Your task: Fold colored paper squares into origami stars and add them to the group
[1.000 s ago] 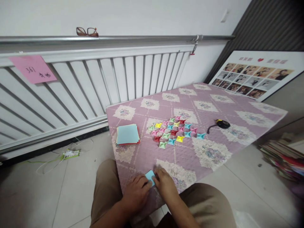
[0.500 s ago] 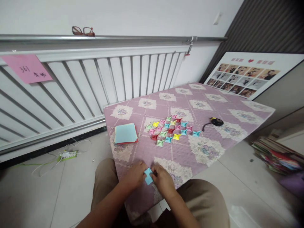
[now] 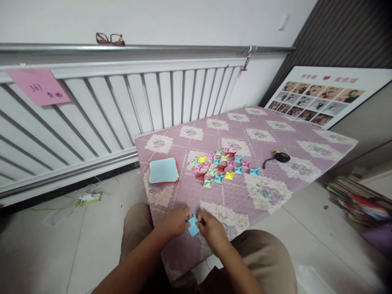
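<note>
Near the front edge of the table, a small folded square of light blue paper [image 3: 193, 227] is pinched between my two hands. My left hand [image 3: 178, 220] grips its left side with thumb and fingers closed. On the opposite side, my right hand [image 3: 211, 228] is closed on the paper's right edge. Fold lines show on the paper's face; its far edge is partly covered by fingertips. Beyond my hands several folded paper pieces [image 3: 221, 168] in green, pink, red, yellow and blue lie in rows. To their left sits a stack of square paper sheets [image 3: 163, 170], light blue on top.
A flowered purple tablecloth [image 3: 183, 196] covers the table. A black tape measure [image 3: 281, 157] with a strap lies at the right. A white radiator [image 3: 171, 98] borders the far side, and a photo board [image 3: 318, 96] leans at the far right. A power strip [image 3: 89, 198] rests on the floor.
Both hands still hold the light blue paper, and its fold lines now show more clearly. Fingers have shifted slightly along its edges. The whole view has moved a little.
</note>
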`<state>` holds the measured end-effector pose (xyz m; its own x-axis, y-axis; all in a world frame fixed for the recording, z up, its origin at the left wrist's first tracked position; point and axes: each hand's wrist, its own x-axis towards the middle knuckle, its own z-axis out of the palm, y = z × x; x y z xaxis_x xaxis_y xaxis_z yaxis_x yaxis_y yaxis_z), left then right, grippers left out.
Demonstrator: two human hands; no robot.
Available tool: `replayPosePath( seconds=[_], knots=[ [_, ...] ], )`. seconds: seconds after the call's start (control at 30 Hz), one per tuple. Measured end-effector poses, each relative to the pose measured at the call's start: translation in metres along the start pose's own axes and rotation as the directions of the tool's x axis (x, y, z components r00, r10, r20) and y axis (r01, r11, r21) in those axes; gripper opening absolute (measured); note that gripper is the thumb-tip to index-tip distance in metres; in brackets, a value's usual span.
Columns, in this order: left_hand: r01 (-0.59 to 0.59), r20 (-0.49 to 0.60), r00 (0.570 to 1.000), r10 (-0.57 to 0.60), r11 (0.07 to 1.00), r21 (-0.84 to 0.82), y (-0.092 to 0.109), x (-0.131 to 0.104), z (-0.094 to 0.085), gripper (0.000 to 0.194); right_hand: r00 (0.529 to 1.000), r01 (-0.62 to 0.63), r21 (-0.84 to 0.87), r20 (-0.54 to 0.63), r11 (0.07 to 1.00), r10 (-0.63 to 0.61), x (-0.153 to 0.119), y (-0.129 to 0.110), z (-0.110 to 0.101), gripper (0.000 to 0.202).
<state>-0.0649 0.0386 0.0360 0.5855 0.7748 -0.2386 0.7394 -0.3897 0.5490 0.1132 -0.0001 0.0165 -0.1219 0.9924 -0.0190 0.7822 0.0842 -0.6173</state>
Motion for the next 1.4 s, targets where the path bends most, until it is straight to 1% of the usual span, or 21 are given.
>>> replayPosePath(
  seconds=[0.13, 0.3, 0.5, 0.7, 0.93, 1.13, 1.4],
  knots=[
    [-0.030, 0.029, 0.999, 0.029, 0.999, 0.012, 0.002, 0.001, -0.008, 0.009, 0.998, 0.068, 0.002, 0.019, 0.998, -0.068, -0.001, 0.003, -0.002, 0.011],
    [-0.070, 0.036, 0.997, 0.069, 0.997, 0.034, 0.000, 0.002, -0.010, 0.004, 0.990, 0.141, -0.021, -0.010, 0.990, -0.141, -0.003, 0.006, 0.000, 0.013],
    [-0.091, 0.010, 0.996, 0.090, 0.992, 0.083, -0.001, -0.002, -0.004, 0.008, 0.979, 0.190, -0.093, -0.053, 0.977, -0.195, -0.009, 0.007, 0.006, 0.013],
    [-0.119, -0.008, 0.993, 0.122, 0.981, 0.151, -0.003, -0.005, 0.002, 0.012, 0.962, 0.254, -0.171, -0.059, 0.952, -0.267, -0.011, 0.013, 0.008, 0.013],
    [-0.143, -0.003, 0.989, 0.148, 0.961, 0.237, -0.009, -0.008, 0.012, 0.016, 0.939, 0.315, -0.293, -0.040, 0.903, -0.341, -0.015, 0.018, 0.015, 0.024],
    [-0.180, 0.005, 0.982, 0.187, 0.936, 0.304, -0.012, -0.012, 0.018, 0.013, 0.925, 0.356, -0.355, 0.002, 0.864, -0.380, -0.020, 0.017, 0.014, 0.019],
    [-0.215, 0.005, 0.973, 0.229, 0.904, 0.371, -0.016, -0.016, 0.022, 0.015, 0.916, 0.383, -0.370, 0.030, 0.847, -0.401, -0.023, 0.018, 0.011, 0.016]
  ],
)
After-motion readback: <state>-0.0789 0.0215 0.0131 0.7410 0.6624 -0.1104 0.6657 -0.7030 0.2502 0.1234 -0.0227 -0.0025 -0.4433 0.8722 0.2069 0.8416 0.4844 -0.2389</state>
